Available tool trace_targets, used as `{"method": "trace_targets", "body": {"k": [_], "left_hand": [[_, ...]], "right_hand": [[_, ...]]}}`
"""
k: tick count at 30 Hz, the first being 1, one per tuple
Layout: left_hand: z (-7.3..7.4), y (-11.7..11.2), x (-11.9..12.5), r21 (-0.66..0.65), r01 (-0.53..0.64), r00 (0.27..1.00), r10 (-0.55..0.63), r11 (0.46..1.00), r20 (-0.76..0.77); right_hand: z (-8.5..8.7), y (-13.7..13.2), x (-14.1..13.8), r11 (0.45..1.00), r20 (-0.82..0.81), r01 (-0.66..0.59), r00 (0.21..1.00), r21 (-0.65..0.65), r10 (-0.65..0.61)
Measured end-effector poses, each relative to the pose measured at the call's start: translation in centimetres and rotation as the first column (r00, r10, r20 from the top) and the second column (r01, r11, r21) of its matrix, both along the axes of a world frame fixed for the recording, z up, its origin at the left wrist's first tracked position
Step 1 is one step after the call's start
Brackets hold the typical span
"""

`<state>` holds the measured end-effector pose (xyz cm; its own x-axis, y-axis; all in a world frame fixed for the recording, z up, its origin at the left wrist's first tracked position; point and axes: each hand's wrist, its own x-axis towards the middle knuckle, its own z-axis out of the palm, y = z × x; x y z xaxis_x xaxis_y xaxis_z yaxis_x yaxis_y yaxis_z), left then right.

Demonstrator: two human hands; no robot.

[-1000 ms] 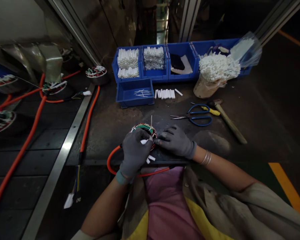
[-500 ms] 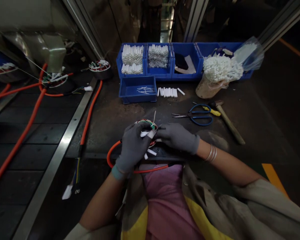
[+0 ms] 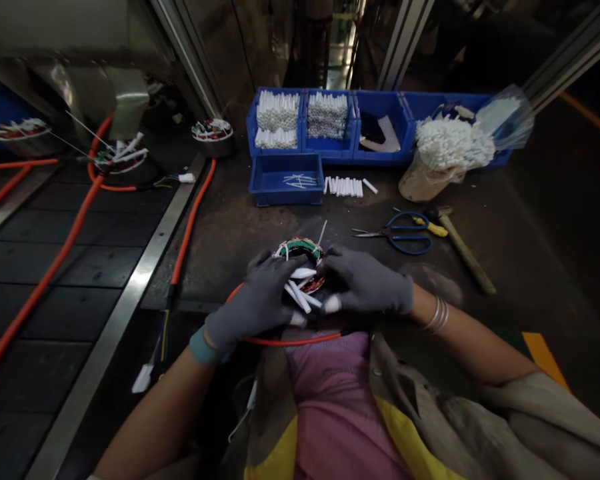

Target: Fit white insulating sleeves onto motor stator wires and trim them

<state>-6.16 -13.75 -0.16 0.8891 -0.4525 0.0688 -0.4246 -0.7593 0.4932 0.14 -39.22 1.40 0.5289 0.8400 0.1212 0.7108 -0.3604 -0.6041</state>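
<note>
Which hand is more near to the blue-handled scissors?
The right hand is nearer, below and left of the scissors. The left hand is farther, on the other side of the wound stator.

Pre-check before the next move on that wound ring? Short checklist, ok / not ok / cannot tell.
1. Left hand and right hand, both gloved, on the wound coil ring: ok.
2. White sleeves seated on the ring: cannot tell, the gloves hide their ends.
3. Orange cable lying in a smooth loop, no visible kink: ok.
4. Scissors lying on the bench, apart from both hands: ok.
5. Spare white sleeves lined up within view on the bench: ok.
</note>
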Motion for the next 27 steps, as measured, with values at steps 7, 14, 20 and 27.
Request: {"method": "trace_targets", "body": {"k": [7, 14, 20, 27], "left_hand": [[-0.1, 0.2, 0.2, -0.155, -0.063, 0.998, 0.067, 0.986, 0.019], [0.7, -1.2, 0.8, -0.249, -0.217, 0.976, 0.203, 0.944, -0.08], [0.4, -1.5, 0.3, -0.191, -0.18, 0.984, 0.178, 0.965, -0.028], [1.6, -1.2, 0.2, -0.246, -0.17, 0.98, 0.138, 0.954, -0.14]], "right_hand": [[0.0, 2.5, -2.4, 0.973, 0.102, 0.233, 0.968, -0.003, -0.231], [-1.9, 3.2, -3.7, 0.906, -0.021, 0.379, 0.924, 0.189, -0.382], [-2.6, 3.9, -4.7, 0.789, -0.277, 0.565, 0.82, 0.244, -0.501], [-4.9, 4.4, -5.0, 0.705, -0.373, 0.591, 0.803, 0.393, -0.465]]}}
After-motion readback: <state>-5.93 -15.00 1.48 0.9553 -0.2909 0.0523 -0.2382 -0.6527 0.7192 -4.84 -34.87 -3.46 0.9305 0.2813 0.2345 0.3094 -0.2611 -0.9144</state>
